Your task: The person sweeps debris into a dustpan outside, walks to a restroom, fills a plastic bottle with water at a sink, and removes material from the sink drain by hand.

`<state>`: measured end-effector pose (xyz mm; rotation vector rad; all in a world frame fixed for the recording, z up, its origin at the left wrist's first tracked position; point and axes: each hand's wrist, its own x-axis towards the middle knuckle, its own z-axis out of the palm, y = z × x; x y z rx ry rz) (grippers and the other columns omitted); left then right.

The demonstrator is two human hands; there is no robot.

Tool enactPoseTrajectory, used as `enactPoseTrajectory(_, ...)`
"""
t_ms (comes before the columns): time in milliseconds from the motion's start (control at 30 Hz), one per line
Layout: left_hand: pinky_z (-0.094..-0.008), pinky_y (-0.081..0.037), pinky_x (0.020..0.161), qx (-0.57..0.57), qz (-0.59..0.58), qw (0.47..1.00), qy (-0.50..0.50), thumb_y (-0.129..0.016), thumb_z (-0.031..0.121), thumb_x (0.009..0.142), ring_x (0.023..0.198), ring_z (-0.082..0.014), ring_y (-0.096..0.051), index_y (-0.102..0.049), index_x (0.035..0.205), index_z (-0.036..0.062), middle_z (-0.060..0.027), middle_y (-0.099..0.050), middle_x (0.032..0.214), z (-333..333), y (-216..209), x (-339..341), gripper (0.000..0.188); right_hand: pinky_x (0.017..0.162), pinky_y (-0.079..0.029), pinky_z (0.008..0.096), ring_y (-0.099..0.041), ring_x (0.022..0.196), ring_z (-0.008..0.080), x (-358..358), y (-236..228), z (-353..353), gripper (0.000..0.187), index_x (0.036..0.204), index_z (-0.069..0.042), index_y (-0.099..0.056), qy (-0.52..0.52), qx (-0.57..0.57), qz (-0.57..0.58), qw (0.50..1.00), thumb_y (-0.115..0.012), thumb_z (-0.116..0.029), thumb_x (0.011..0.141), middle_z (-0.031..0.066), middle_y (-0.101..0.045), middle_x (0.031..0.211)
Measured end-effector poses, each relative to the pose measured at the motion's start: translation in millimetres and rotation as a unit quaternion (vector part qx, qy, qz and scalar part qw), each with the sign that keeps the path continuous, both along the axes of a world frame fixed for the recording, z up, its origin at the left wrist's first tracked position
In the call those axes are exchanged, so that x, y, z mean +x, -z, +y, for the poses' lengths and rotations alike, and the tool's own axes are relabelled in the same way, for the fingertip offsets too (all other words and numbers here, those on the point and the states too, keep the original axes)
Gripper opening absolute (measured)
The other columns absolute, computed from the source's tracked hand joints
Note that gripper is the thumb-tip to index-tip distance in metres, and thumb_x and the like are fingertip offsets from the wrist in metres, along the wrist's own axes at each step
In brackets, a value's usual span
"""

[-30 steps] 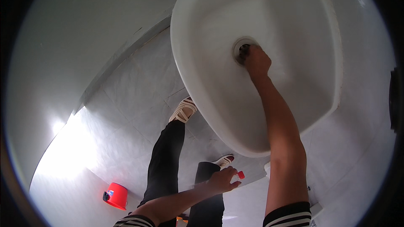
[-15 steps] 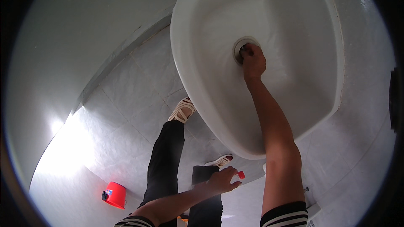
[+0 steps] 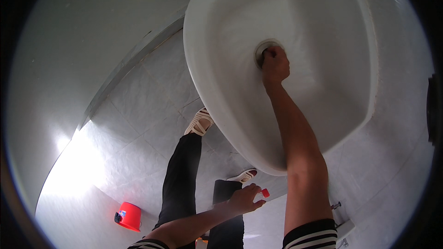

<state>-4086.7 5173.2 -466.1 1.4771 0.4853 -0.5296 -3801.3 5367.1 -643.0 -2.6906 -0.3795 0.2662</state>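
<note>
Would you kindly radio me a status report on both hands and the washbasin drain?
Left hand holding red-capped clear container, outside white washbasin. Right hand at drain, partly covering it. Any object in its grip: hidden from view.

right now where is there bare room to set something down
Bare: floor tiles between red bucket, left trouser leg and wall; white basin right of right forearm. Crowded: drain under right hand; left hand holding red-capped container.
</note>
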Motion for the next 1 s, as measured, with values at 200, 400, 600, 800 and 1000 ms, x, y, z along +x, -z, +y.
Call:
enactPoseTrajectory(200, -0.0360, -0.052, 0.071, -0.008, -0.002, 1.000, -0.006, -0.066, 0.036, 0.081, 0.091, -0.0254, -0.060, -0.053, 0.103, 0.0063, -0.0092, -0.055, 0.098, 0.2, -0.7, -0.9, 0.039, 0.069, -0.049, 0.0406, -0.063, 0.080, 0.0292, 1.6, -1.2, 1.7, 0.016, 0.084, -0.012, -0.065, -0.045, -0.069, -0.029, 0.996, -0.060, -0.026, 0.080, 0.0065, -0.066, 0.084)
enactPoseTrajectory(400, -0.0375, -0.049, 0.082, -0.059, 0.050, 0.997, 0.009, -0.065, 0.040, 0.080, 0.099, -0.0276, -0.059, -0.057, 0.107, 0.0052, -0.0121, -0.058, 0.104, 10.2, -2.3, 2.4, 0.044, 0.074, -0.050, 0.0413, -0.064, 0.084, 0.0311, 11.0, -28.6, -4.0, 0.024, 0.089, -0.010, -0.067, -0.096, -0.100, 0.046, 0.989, -0.059, -0.030, 0.078, 0.0110, -0.067, 0.090)
enactPoseTrajectory(600, -0.0371, -0.049, 0.083, -0.059, 0.040, 0.997, -0.003, -0.065, 0.039, 0.081, 0.099, -0.0274, -0.059, -0.056, 0.108, 0.0041, -0.0129, -0.058, 0.103, 5.9, -2.7, 2.9, 0.045, 0.074, -0.049, 0.0393, -0.064, 0.082, 0.0284, 40.4, -2.6, -48.3, 0.026, 0.092, -0.004, -0.066, -0.134, 0.011, 0.121, 0.984, -0.056, -0.026, 0.081, 0.0133, -0.067, 0.086)
enactPoseTrajectory(800, -0.0369, -0.049, 0.084, -0.064, 0.053, 0.997, -0.004, -0.065, 0.039, 0.081, 0.099, -0.0281, -0.059, -0.056, 0.108, 0.0041, -0.0131, -0.058, 0.103, 9.9, -0.4, 2.9, 0.045, 0.066, -0.050, 0.0388, -0.063, 0.079, 0.0317, 16.3, -8.9, -15.4, 0.019, 0.089, -0.003, -0.064, -0.201, -0.021, -0.017, 0.979, -0.057, -0.019, 0.082, 0.0136, -0.066, 0.085)
enactPoseTrajectory(1000, -0.0367, -0.049, 0.084, -0.055, 0.052, 0.997, 0.001, -0.065, 0.039, 0.081, 0.098, -0.0283, -0.059, -0.057, 0.107, 0.0037, -0.0137, -0.058, 0.103, 7.1, -0.5, 5.7, 0.045, 0.068, -0.052, 0.0424, -0.062, 0.080, 0.0336, 12.5, -13.9, -6.2, 0.009, 0.081, -0.005, -0.058, -0.320, -0.113, -0.112, 0.934, -0.055, -0.013, 0.083, 0.0133, -0.063, 0.087)
